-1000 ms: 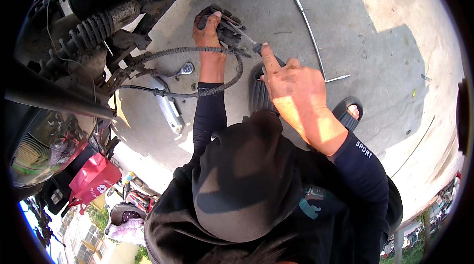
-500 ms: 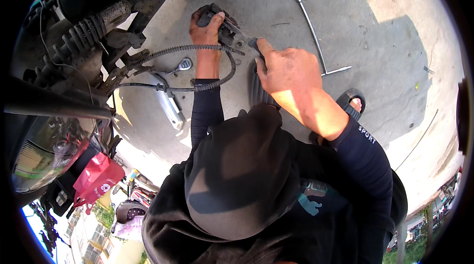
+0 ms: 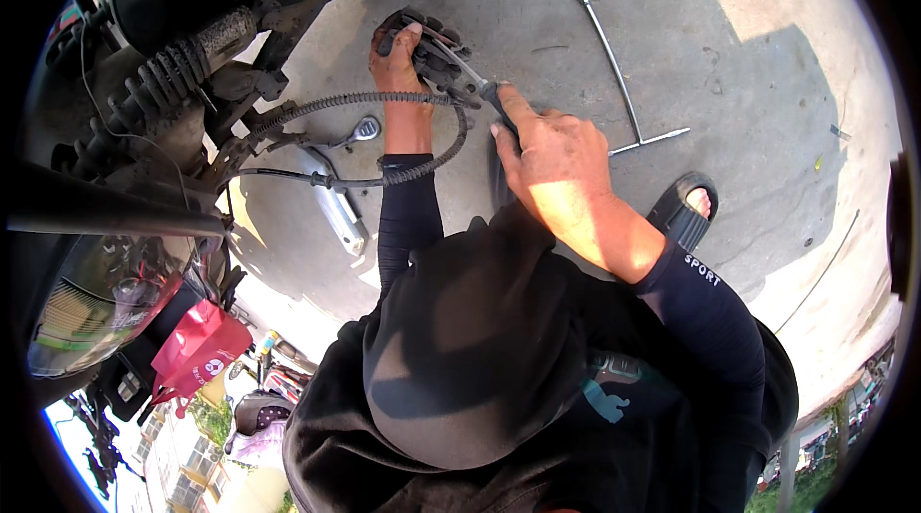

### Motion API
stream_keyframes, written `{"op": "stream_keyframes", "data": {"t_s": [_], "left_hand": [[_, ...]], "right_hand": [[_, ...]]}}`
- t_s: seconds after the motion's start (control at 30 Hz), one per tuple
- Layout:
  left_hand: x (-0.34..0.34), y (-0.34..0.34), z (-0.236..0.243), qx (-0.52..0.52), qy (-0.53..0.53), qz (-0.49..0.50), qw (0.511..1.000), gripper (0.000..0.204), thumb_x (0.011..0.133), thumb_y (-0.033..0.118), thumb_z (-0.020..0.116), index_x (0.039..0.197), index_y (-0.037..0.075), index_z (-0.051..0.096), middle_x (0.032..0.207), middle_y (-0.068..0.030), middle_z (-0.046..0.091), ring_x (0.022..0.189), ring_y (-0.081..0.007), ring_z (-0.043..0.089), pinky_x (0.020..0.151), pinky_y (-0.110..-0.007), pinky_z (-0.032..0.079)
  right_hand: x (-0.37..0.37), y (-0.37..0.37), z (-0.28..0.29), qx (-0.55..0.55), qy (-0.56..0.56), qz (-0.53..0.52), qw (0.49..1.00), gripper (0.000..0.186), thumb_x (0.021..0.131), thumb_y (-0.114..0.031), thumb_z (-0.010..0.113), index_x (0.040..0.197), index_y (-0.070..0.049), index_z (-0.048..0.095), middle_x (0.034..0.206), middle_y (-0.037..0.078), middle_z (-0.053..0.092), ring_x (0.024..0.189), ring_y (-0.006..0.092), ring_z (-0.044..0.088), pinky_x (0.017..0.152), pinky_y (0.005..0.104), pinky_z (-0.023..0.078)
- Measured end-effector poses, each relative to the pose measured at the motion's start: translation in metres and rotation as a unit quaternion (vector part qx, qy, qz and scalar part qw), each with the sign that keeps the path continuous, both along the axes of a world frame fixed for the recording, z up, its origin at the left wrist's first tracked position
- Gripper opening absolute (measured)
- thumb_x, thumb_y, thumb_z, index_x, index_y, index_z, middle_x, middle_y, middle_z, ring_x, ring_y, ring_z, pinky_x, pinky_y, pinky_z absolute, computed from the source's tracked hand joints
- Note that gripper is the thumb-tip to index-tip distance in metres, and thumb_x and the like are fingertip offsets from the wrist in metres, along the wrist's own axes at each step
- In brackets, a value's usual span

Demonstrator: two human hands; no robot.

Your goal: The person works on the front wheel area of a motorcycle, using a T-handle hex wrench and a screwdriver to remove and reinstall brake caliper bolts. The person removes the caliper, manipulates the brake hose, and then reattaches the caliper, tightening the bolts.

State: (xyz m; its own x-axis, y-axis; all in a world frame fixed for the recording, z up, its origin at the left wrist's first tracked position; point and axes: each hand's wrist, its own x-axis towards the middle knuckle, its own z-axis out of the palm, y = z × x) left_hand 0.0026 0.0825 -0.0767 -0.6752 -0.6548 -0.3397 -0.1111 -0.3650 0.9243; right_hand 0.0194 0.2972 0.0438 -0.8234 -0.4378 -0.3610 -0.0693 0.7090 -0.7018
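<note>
My left hand [image 3: 396, 71] is closed around a dark, greasy brake caliper [image 3: 443, 62], its thumb on top, and holds it above the concrete. A black ribbed hose [image 3: 331, 102] leads from the caliper, loops over my left forearm and runs back to the vehicle. My right hand [image 3: 566, 153] grips the dark handle of a screwdriver [image 3: 491, 92], index finger stretched along it. The metal shaft points up and left into the caliper; exactly where its tip rests is hard to make out.
A motorcycle's frame and coil spring [image 3: 173, 69] stand at left, with a red bag [image 3: 200, 350] below. A ratchet wrench [image 3: 366, 128] and a silver metal part [image 3: 334, 209] lie near my left forearm. A T-handle wrench [image 3: 610, 62] lies beyond my right hand; a sandal [image 3: 679, 214] is at right.
My right hand has shifted slightly left and down with the screwdriver. The caliper is turned a little in my left hand, and more of its side shows. The whole view has shifted slightly.
</note>
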Motion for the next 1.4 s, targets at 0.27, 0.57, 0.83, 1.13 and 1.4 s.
{"op": "stream_keyframes", "data": {"t_s": [0.27,0.57,0.83,1.13,1.4], "left_hand": [[-0.003,-0.001,0.008,0.026,0.048,-0.006,0.999,0.017,0.089,0.018,0.061,0.095,0.002,0.060,0.088,-0.0124,0.067,0.078,-0.0277,0.068,0.073,-0.040,0.058],[0.000,0.000,-0.006,0.169,0.014,0.008,0.986,0.027,0.085,0.029,0.061,0.094,0.005,0.061,0.088,-0.0112,0.067,0.080,-0.0325,0.068,0.081,-0.047,0.055],[-0.012,0.020,0.005,0.329,0.010,0.031,0.944,0.026,0.080,0.032,0.061,0.092,0.008,0.063,0.083,-0.0097,0.067,0.083,-0.0306,0.066,0.082,-0.049,0.055],[-0.044,0.063,0.029,0.427,0.019,-0.049,0.903,0.039,0.084,0.050,0.058,0.095,0.014,0.067,0.104,-0.0055,0.069,0.098,-0.0278,0.063,0.089,-0.050,0.050],[-0.106,0.064,0.030,0.408,0.099,-0.097,0.902,0.064,0.090,0.065,0.039,0.124,0.015,0.060,0.122,-0.0080,0.063,0.112,-0.0274,0.060,0.096,-0.047,0.049]], "right_hand": [[-0.008,-0.006,0.007,-0.041,-0.057,-0.053,0.996,0.038,0.091,-0.024,0.064,0.125,-0.007,0.064,0.069,0.020,0.066,0.073,0.0386,0.068,0.067,0.0461,0.052],[-0.059,0.021,-0.011,-0.145,-0.096,0.024,0.984,0.034,0.094,-0.026,0.063,0.115,0.001,0.067,0.070,0.019,0.065,0.065,0.0352,0.066,0.063,0.0404,0.051],[-0.035,0.084,-0.111,0.075,0.108,-0.031,0.991,0.029,0.092,-0.028,0.066,0.103,-0.001,0.061,0.081,0.015,0.069,0.076,0.0350,0.067,0.068,0.0433,0.052],[-0.050,0.051,-0.127,-0.138,-0.029,-0.045,0.989,0.076,0.084,-0.021,0.071,0.148,0.000,0.035,0.143,0.023,0.048,0.128,0.0363,0.052,0.103,0.0436,0.045],[-0.147,-0.002,-0.086,-0.290,0.087,0.007,0.953,0.098,0.075,-0.027,0.081,0.152,0.000,0.028,0.142,0.027,0.049,0.132,0.0366,0.050,0.107,0.0418,0.042]]}}
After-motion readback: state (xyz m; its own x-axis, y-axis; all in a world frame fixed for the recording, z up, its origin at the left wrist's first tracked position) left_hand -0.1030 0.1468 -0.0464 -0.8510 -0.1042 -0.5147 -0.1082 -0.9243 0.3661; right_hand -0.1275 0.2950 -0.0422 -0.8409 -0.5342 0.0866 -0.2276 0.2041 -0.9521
